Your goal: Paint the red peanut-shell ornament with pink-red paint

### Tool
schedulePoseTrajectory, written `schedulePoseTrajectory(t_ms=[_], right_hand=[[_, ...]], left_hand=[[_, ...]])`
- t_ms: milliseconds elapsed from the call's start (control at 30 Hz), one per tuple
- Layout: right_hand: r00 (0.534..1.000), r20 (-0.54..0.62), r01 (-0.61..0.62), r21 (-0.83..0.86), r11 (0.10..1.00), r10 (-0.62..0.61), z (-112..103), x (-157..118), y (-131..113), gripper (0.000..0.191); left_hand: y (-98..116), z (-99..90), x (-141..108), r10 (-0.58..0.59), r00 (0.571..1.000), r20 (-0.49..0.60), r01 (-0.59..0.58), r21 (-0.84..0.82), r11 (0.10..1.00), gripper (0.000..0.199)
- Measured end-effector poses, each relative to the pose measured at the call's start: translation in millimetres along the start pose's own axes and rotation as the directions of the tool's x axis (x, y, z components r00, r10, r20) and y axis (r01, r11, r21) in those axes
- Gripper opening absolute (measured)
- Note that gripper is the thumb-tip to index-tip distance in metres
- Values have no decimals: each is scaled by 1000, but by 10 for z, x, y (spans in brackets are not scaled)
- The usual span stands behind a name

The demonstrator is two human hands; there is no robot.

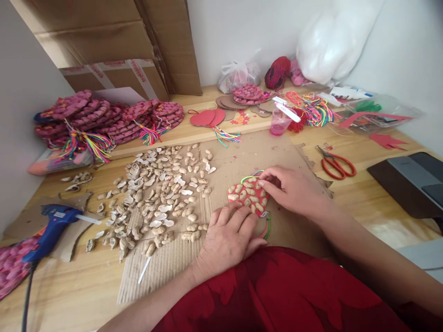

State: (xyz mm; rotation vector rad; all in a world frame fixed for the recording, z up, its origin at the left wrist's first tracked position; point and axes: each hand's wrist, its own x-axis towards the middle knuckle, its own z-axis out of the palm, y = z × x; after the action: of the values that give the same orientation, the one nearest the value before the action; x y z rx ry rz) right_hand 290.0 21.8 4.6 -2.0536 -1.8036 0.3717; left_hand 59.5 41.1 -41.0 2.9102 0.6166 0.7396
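A red disc covered with peanut shells lies on the cardboard in front of me, with a yellow-green cord at its top and a pink and green cord at its lower right. My left hand rests against the lower left edge of the disc, fingers bent over it and holding it. At the upper right edge, my right hand has thumb and index finger pressed together by the disc and cord; what lies between the fingertips is too small to make out. Peanut shells are spread to the left of the disc.
A blue glue gun lies at the left, its cord running down. Red-handled scissors are at the right, near a dark case. Behind stand a pink cup, pink woven pieces, tassels and red discs.
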Motion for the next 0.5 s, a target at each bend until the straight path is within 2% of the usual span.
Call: schedulePoseTrajectory(t_ms=[133, 267, 367, 500], right_hand=[[1000, -15, -26, -14, 1000, 26, 27, -15, 8, 20], [995, -84, -43, 84, 996, 50, 50, -45, 96, 17], [997, -72, -23, 91, 996, 30, 74, -52, 133, 19], [997, -66, 32, 97, 995, -26, 107, -43, 125, 20]], left_hand=[[-32, -83, 25, -133, 991, 32, 134, -26, 991, 33], [-58, -151, 52, -256, 965, 50, 260, -84, 962, 32], [-67, -154, 56, -295, 952, 78, 301, -93, 949, 37], [-76, -120, 46, -295, 952, 76, 302, -95, 949, 42]])
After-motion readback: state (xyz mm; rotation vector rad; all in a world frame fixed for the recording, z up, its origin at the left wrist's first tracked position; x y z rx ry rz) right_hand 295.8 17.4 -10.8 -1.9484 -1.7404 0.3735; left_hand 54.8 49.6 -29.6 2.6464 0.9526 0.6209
